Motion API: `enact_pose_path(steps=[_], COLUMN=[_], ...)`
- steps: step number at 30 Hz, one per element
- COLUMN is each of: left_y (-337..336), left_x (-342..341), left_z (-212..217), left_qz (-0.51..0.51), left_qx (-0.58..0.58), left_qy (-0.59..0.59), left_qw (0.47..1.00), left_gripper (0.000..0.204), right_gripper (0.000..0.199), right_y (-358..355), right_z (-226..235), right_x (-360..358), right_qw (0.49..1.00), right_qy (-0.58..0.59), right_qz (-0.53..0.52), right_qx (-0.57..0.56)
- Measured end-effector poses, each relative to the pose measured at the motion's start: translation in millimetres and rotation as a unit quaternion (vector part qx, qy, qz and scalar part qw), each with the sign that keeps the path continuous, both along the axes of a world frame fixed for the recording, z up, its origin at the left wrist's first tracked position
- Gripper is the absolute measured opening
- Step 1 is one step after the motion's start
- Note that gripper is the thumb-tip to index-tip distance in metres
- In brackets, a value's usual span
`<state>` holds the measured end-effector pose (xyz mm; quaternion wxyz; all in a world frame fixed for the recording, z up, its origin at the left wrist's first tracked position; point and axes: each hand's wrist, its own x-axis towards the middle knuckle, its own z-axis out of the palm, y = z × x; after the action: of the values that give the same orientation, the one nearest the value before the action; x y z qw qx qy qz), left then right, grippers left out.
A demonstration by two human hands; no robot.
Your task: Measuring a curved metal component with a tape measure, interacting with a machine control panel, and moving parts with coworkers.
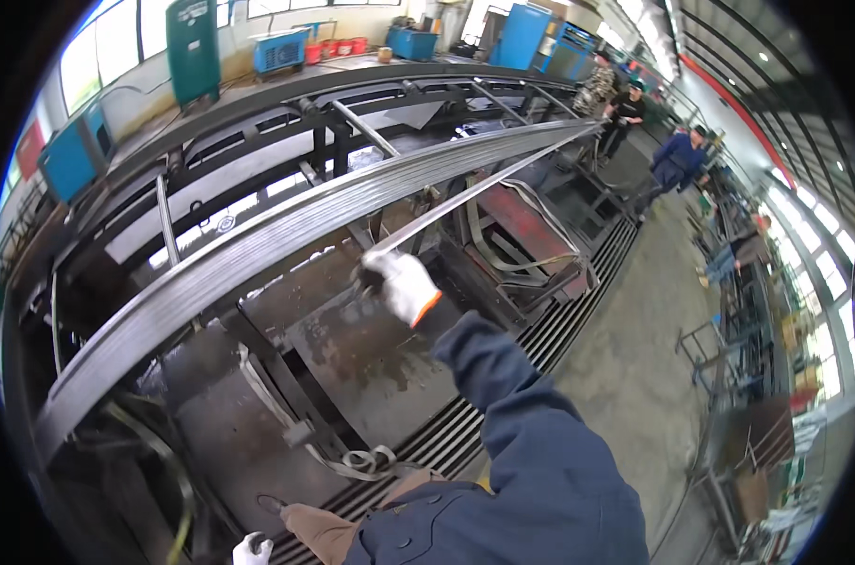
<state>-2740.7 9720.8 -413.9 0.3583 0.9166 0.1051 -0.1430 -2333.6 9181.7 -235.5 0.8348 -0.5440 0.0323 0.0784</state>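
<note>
My right hand (410, 287), in a white glove with dark fingers and an orange cuff, is closed on the near end of a long, thin metal bar (484, 191). The bar runs away to the far right, where a co-worker in black (623, 115) stands at its other end. Beside it lies a bundle of long grey metal profiles (286, 221), resting across the frame's rollers. Low at the picture's edge hangs my left hand (251, 549), also gloved, its fingers curled with nothing visible in them. The lower part of that hand is cut off.
Dark steel plates (352, 348) and a grey strap (352, 464) lie around my feet. A red part (521, 221) sits beyond my right hand. Parallel rails (540, 330) run along the right, beside the concrete floor (625, 348). Another worker in blue (680, 162) stands farther off.
</note>
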Motion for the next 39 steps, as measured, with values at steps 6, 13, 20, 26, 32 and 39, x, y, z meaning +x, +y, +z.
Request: enact_pose_path(steps=[6, 13, 20, 26, 32, 39], left_y=[121, 229, 349, 423, 467, 506], left_x=[236, 328, 291, 359, 462, 525], left_z=[53, 123, 107, 101, 108, 96], left_qz=[-0.074, -0.001, 0.206, 0.277, 0.245, 0.264], left_qx=[-0.107, -0.19, -0.271, -0.305, -0.096, -0.16], left_qy=[-0.089, -0.105, -0.036, -0.086, -0.083, -0.098], left_qw=[0.987, 0.976, 0.94, 0.907, 0.961, 0.946], left_gripper=[0.028, 0.045, 0.03, 0.024, 0.025, 0.025], right_gripper=[0.022, 0.027, 0.025, 0.024, 0.032, 0.045], right_y=[263, 563, 725, 812, 854, 818], right_z=[-75, -106, -126, -135, -143, -114], right_x=[-37, -48, -60, 19, 121, 199], right_qw=[0.999, 0.978, 0.916, 0.838, 0.853, 0.964], right_qy=[0.039, 0.035, 0.252, 0.341, 0.31, 0.216], right_qz=[-0.02, 0.127, 0.294, 0.353, 0.377, 0.147], right_qx=[0.006, -0.162, 0.106, 0.239, 0.186, 0.056])
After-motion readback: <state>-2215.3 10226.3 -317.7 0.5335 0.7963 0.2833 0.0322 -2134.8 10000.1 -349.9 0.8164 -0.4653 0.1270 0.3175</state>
